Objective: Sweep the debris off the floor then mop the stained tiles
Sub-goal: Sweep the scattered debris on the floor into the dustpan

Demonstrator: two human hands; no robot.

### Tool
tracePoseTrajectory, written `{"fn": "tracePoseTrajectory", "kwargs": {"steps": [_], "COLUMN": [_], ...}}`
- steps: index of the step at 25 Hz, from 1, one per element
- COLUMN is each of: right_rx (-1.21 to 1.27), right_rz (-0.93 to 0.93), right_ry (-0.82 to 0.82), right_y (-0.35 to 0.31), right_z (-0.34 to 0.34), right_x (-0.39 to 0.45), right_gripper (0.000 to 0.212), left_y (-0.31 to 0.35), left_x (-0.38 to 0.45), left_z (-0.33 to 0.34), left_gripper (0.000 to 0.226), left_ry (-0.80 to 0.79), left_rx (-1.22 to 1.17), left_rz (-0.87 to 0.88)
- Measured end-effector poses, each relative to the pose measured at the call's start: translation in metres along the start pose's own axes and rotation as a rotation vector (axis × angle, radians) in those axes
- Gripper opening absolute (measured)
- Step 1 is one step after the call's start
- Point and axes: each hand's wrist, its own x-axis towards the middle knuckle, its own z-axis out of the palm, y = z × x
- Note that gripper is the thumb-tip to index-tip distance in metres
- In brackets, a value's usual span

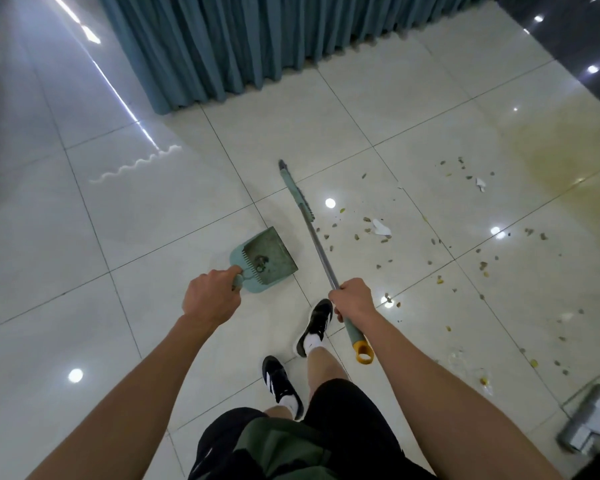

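Nearest, the left hand [211, 295] has its grip curled round the handle of a teal dustpan [264, 260], while the right hand's [353, 298] grip is wrapped round the metal shaft of the broom [317, 244]. Beyond, the broom head [296, 188] rests on the floor [125, 237] just left of scattered debris [381, 227]. A teal curtain [243, 46] hangs behind.

A teal curtain [257, 46] hangs well beyond both hands; black shoes [314, 325] stand on the tiles just below them.
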Motion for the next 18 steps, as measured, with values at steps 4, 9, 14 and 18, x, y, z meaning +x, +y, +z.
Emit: {"fn": "tracePoseTrajectory", "kwargs": {"steps": [4,9,14,18], "right_rx": [-0.048,0.033,0.146,0.234], "right_rz": [0.026,0.017,0.065,0.131], "right_ry": [-0.107,-0.192,-0.271,-0.294], "right_y": [-0.026,-0.064,-0.094,-0.101], "right_z": [-0.010,-0.020,-0.020,-0.016], "right_x": [0.052,0.108,0.149,0.176], "right_gripper": [0.009,0.001,0.019,0.026], "left_y": [0.005,0.020,0.027,0.016], "left_x": [0.042,0.090,0.124,0.152], "left_z": [-0.009,-0.024,-0.037,-0.046], "left_gripper": [0.019,0.017,0.019,0.019], "left_ry": [-0.013,-0.062,-0.123,-0.107], "left_rx": [0.013,0.053,0.072,0.089], "left_rz": [-0.060,-0.087,-0.064,-0.050]}}
